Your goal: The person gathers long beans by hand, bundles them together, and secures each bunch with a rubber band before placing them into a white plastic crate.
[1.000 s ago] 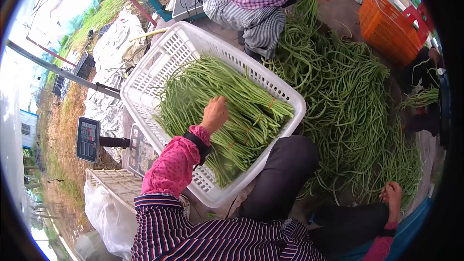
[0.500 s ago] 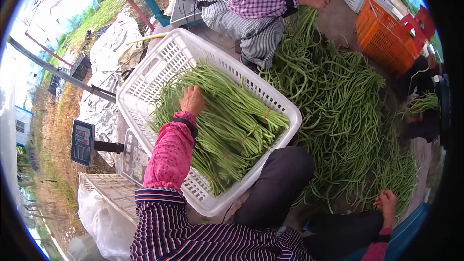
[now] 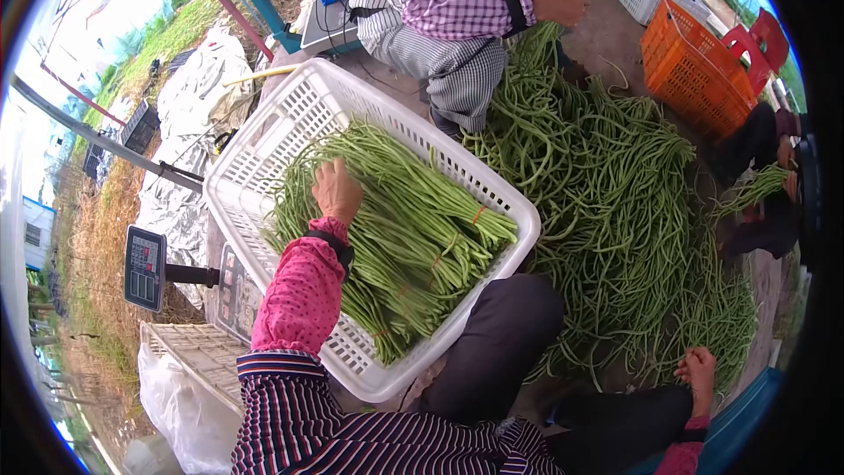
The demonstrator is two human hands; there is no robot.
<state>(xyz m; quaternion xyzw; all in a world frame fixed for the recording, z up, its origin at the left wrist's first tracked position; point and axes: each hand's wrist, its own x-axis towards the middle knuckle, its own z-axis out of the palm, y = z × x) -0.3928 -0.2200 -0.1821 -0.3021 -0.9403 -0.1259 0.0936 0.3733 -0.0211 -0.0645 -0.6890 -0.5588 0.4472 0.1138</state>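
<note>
My left hand [image 3: 337, 192], in a pink dotted sleeve, is curled over the upper end of a bundle of yardlong beans [image 3: 374, 242] in a white plastic crate [image 3: 396, 383]. Its fingertips are partly hidden among the green beans. Several bundles lie side by side in the crate, with thin orange bands [image 3: 477, 215] near their lower right ends. My right hand [image 3: 699, 368] is by my knee, at the edge of a large loose bean pile [image 3: 607, 229]. Its fingers are curled, and nothing shows in them.
A co-worker's hands [image 3: 563, 5] hold beans across the pile. Another person [image 3: 765, 158] holds beans at the right. An orange crate [image 3: 699, 62] stands behind the pile. A scale display [image 3: 145, 268] and a beige crate [image 3: 189, 354] are at my left.
My left hand has shifted slightly within the crate, still at the bundle's upper end. The whole view has moved a little. My right hand stays by the knee.
</note>
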